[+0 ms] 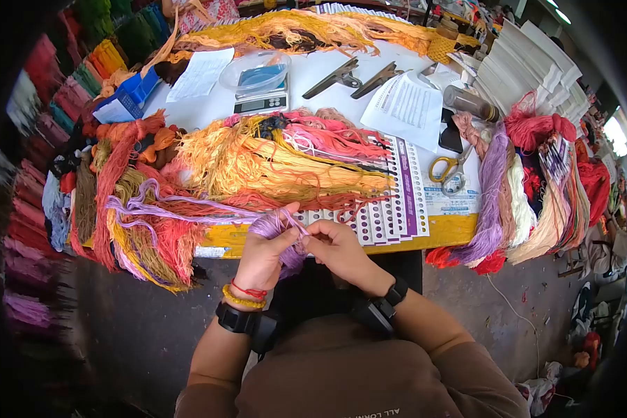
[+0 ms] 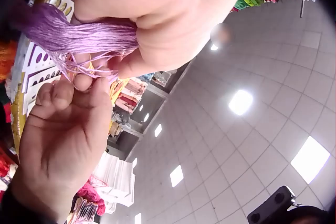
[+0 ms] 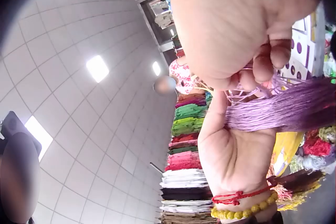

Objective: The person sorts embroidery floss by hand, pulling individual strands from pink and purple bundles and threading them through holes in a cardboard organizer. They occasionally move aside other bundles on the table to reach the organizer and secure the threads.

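Lilac skein (image 1: 280,230) is gripped by L hand (image 1: 261,254) at near table edge (image 1: 453,230); its strands are pinched by R hand (image 1: 338,247). Sorting judged barely begun: heaps of tangled thread (image 1: 258,164) lie unsorted beyond, thread card (image 1: 397,202) mostly unfilled.

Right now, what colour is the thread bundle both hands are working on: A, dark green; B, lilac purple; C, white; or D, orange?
B: the left hand grips a lilac purple thread bundle while the right hand pinches its strands at the table edge.
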A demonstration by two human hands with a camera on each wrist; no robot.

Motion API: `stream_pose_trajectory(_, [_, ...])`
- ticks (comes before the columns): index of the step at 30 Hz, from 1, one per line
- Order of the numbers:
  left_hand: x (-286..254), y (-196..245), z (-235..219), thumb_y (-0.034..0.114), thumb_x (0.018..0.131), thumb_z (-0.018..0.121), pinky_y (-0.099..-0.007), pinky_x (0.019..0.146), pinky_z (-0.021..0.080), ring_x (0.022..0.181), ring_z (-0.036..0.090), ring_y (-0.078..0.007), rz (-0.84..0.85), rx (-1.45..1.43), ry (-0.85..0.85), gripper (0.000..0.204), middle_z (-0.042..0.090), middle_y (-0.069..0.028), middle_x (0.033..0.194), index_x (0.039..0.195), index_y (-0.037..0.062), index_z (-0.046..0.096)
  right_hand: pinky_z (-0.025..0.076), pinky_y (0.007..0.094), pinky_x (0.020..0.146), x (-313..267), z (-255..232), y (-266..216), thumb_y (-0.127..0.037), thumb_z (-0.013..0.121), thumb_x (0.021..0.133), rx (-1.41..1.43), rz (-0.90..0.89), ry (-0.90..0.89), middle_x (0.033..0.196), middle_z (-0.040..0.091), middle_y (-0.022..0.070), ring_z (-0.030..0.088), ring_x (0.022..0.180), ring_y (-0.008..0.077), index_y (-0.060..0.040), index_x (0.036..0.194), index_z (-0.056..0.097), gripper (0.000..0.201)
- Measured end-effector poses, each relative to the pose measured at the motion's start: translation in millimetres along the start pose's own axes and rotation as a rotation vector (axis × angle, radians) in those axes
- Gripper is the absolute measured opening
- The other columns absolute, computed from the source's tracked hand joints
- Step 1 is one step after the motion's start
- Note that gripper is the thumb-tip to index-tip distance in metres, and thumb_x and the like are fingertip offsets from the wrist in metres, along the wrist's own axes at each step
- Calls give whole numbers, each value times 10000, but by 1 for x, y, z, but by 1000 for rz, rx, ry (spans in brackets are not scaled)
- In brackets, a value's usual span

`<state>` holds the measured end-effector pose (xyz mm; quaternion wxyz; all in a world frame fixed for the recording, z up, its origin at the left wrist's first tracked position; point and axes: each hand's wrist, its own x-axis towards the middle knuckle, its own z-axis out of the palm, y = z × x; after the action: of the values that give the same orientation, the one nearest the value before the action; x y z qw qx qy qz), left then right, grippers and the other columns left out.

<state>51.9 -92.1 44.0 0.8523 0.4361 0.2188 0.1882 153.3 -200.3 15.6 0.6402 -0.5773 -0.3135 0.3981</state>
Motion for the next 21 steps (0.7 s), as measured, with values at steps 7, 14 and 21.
stream_pose_trajectory(7, [0, -2, -2, -32, 800, 568, -246, 724, 457, 792, 558, -107, 48, 45, -10, 419, 584, -35, 875, 1204, -13, 462, 349, 177, 493, 0, -2, 2, -107, 577, 832, -37, 3, 10, 658, 508, -36, 429, 564, 10, -13, 829, 545, 99])
stream_pose_trajectory(14, [-3, 3, 1, -19, 811, 567, -238, 682, 472, 746, 570, -110, -18, -5, -20, 291, 587, -43, 848, 1099, -26, 525, 339, 200, 450, -3, -4, -5, -145, 540, 845, 342, 109, 22, 631, 510, -14, 443, 493, 55, -36, 828, 532, 111])
stream_pose_trajectory(21, [-3, 0, -12, 79, 846, 559, -269, 636, 490, 710, 580, -129, -100, -133, -186, 174, 605, -67, 866, 995, -9, 574, 266, 198, 411, -8, -14, -13, -155, 468, 878, 956, 191, -296, 539, 370, -27, 298, 411, 57, -36, 1006, 521, 183])
